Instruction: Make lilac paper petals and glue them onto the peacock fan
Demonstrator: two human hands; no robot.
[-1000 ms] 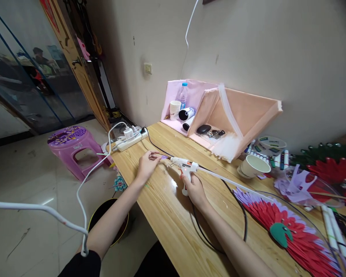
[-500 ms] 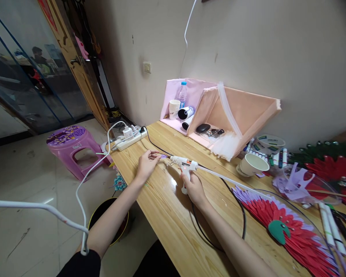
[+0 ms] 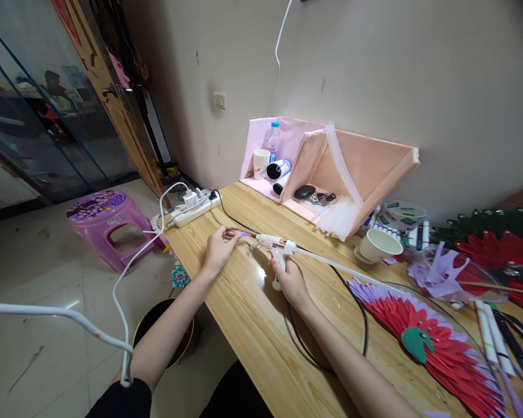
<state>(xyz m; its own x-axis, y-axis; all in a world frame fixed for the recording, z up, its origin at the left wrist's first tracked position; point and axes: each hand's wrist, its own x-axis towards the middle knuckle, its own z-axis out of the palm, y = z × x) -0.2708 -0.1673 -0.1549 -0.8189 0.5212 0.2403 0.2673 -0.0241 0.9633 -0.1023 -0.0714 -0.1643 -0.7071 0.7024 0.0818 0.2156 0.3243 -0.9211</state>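
My right hand [image 3: 291, 280] is wrapped round the handle of a white glue gun [image 3: 271, 241]. A long clear glue stick [image 3: 348, 269] sticks out of the gun's back end. The nozzle points left, toward my left hand [image 3: 220, 247], whose fingers pinch a small purple strip [image 3: 245, 235]. Nozzle and strip lie close together; whether they touch I cannot tell. On the right of the table lies a fan-shaped craft piece [image 3: 440, 348] of red and purple layered strips with a green bird-like head [image 3: 414, 343].
A power strip [image 3: 196, 210] sits at the table's left edge, and a black cord [image 3: 366, 325] loops beside my right arm. Pink boxes [image 3: 361, 159] stand against the wall. A paper cup [image 3: 379, 246], markers [image 3: 486, 332] and purple scraps [image 3: 440, 270] lie right; a pink stool [image 3: 117, 232] stands left.
The view has shifted slightly, so everything sits a little further left. Both hands keep nearly the same pose, with the glue gun and purple strip still held.
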